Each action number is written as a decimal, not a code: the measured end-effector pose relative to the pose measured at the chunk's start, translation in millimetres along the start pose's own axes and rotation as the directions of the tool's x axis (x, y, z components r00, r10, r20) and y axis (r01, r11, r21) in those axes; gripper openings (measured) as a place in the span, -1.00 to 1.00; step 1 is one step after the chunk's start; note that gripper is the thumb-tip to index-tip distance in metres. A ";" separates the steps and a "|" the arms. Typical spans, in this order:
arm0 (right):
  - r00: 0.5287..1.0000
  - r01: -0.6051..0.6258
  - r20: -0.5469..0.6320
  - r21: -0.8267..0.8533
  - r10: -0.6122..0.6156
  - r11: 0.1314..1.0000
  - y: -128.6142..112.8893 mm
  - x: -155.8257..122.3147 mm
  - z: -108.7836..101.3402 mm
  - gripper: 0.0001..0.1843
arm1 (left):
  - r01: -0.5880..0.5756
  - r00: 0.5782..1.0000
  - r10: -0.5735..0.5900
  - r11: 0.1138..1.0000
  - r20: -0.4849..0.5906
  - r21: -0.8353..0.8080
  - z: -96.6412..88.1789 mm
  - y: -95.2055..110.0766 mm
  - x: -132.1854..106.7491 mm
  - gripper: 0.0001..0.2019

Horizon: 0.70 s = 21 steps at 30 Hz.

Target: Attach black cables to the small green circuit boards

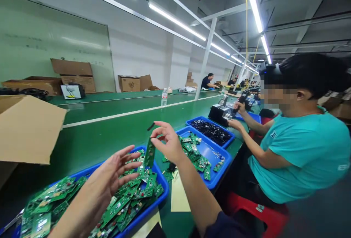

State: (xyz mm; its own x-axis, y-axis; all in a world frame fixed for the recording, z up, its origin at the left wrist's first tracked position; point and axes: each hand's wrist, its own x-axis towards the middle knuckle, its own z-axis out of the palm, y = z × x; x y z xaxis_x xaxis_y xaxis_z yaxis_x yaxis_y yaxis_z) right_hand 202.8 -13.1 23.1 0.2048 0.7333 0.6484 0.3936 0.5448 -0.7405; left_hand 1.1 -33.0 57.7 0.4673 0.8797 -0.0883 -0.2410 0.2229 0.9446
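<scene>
Between the thumb and fingers of my right hand [167,143], a green circuit board [149,153] hangs by its upper end. A short black strip [150,126] shows just beyond those fingertips; whether it is attached to anything I cannot tell. My left hand [117,168] is open beside the board, fingers spread and holding nothing. Beneath both hands lies a blue tray [164,190] heaped with green circuit boards [128,207]. To the right, a second blue tray [221,178] holds more boards, with several loose ones between the trays.
Behind it, a third blue tray [231,137] holds small black parts. A co-worker [301,150] sits at right on a red stool [257,210], holding a black tool [241,99]. An open cardboard box [30,128] stands left; a water bottle [164,97] stands farther back on the green bench [137,121].
</scene>
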 end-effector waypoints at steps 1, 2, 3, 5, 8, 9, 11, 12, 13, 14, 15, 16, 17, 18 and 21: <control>0.998 -0.055 -0.048 -0.076 0.052 0.996 12.5 -3.6 -15.9 -0.49 | -0.008 1.000 0.008 1.000 0.013 0.015 -3.3 3.2 0.1 -0.48; 0.992 -0.099 -0.086 -0.124 0.088 0.987 25.8 -8.7 -33.2 -0.50 | -0.019 1.000 0.019 1.000 0.022 0.024 -6.5 6.4 0.1 -0.49; 0.984 -0.148 -0.128 -0.174 0.127 0.974 39.4 -15.1 -51.2 -0.51 | -0.035 0.999 0.035 0.999 0.022 0.023 -9.5 9.3 0.0 -0.52; 0.957 -0.251 -0.216 -0.271 0.196 0.929 64.9 -30.3 -85.7 -0.57 | -0.078 0.997 0.078 0.997 -0.012 0.003 -13.8 13.5 -0.3 -0.58; 0.914 -0.368 -0.316 -0.386 0.254 0.846 92.5 -51.6 -124.0 -0.69 | -0.107 0.992 0.106 0.994 -0.062 -0.010 -16.4 15.2 -0.7 -0.65; 0.905 -0.394 -0.331 -0.416 0.267 0.820 98.1 -56.6 -132.2 -0.72 | -0.101 0.993 0.101 0.995 -0.057 -0.007 -16.7 15.0 -1.0 -0.66; 0.895 -0.427 -0.339 -0.465 0.289 0.776 104.2 -62.7 -142.3 -0.73 | -0.096 0.995 0.095 0.995 -0.034 -0.006 -17.4 14.1 -1.9 -0.68; 0.894 -0.433 -0.335 -0.485 0.297 0.760 104.8 -64.1 -144.4 -0.72 | -0.099 0.995 0.098 0.995 -0.025 -0.010 -18.0 13.7 -2.6 -0.69; 0.896 -0.434 -0.328 -0.503 0.300 0.748 104.2 -64.7 -144.5 -0.71 | -0.101 0.995 0.101 0.995 -0.018 -0.014 -18.9 13.5 -3.5 -0.70; 0.899 -0.429 -0.319 -0.518 0.298 0.740 102.6 -65.0 -142.3 -0.70 | -0.103 0.995 0.103 0.995 -0.013 -0.014 -20.0 13.5 -4.4 -0.70; 0.905 -0.420 -0.307 -0.531 0.295 0.736 100.4 -65.2 -137.7 -0.70 | -0.109 0.994 0.109 0.994 -0.009 -0.011 -21.1 13.7 -5.3 -0.71; 0.912 -0.407 -0.285 -0.540 0.296 0.736 98.0 -65.9 -130.2 -0.70 | -0.117 0.993 0.117 0.993 -0.002 -0.007 -22.3 14.1 -6.2 -0.70; 0.920 -0.392 -0.250 -0.548 0.303 0.739 95.6 -67.4 -120.0 -0.71 | -0.118 0.993 0.118 0.993 0.010 0.001 -23.3 14.7 -7.0 -0.69; 0.925 -0.378 -0.203 -0.555 0.320 0.741 93.6 -69.7 -107.5 -0.73 | -0.120 0.993 0.120 0.993 0.019 0.009 -24.4 15.3 -7.6 -0.66; 0.906 -0.349 -0.013 -0.590 0.423 0.728 90.4 -80.7 -64.7 -0.84 | -0.131 0.991 0.131 0.991 0.018 0.031 -27.8 17.4 -9.0 -0.53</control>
State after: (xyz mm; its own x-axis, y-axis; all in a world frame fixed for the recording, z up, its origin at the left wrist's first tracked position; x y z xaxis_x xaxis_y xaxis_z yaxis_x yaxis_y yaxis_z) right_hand 279.8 -49.4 -84.7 0.3640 0.8895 0.2763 0.7443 -0.0993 -0.6605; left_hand -31.0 -25.3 66.1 0.4472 0.8935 0.0419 -0.2739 0.0922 0.9573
